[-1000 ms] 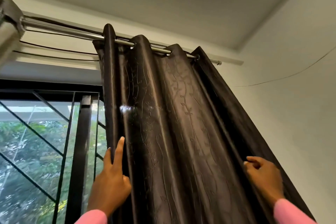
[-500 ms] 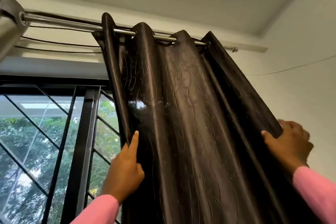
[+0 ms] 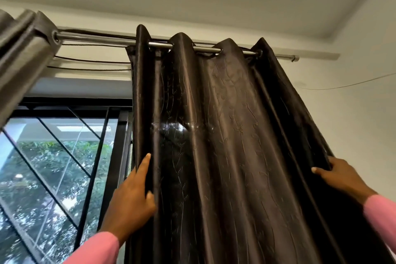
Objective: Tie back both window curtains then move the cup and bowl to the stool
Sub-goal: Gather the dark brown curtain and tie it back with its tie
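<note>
Head view, the only one. Looking up at dark curtain (image 3: 225, 135), hung by eyelets on metal rod (image 3: 102, 37), bunched into deep folds over the right part of window (image 3: 53, 167). Left hand (image 3: 130, 197) gripping the curtain's leading left edge, index finger straight up along the fold, thumb and remaining fingers curled round it. Right hand (image 3: 340, 178) pinching the far right edge near the wall, thumb in front, fingers tucked behind the cloth. Both hands on the same panel, well apart across its width. Grey curtain (image 3: 23, 49) at top left on the same rod, gathered, untouched. No tieback in view. Cup, bowl and stool out of frame. Handling guess: glossy embossed fabric, soft, free-draping, likely slick and fairly heavy for cloth, not fragile. Probably easy to slide on the eyelets with a steady sideways pull. Risk of binding on the rod with a jerk. Best hold: full width gathered into one bundle lower down, fingers wrapped round the stacked folds, not a single-layer pinch, likely to slip. Task judged early: first tie not yet made.
</note>
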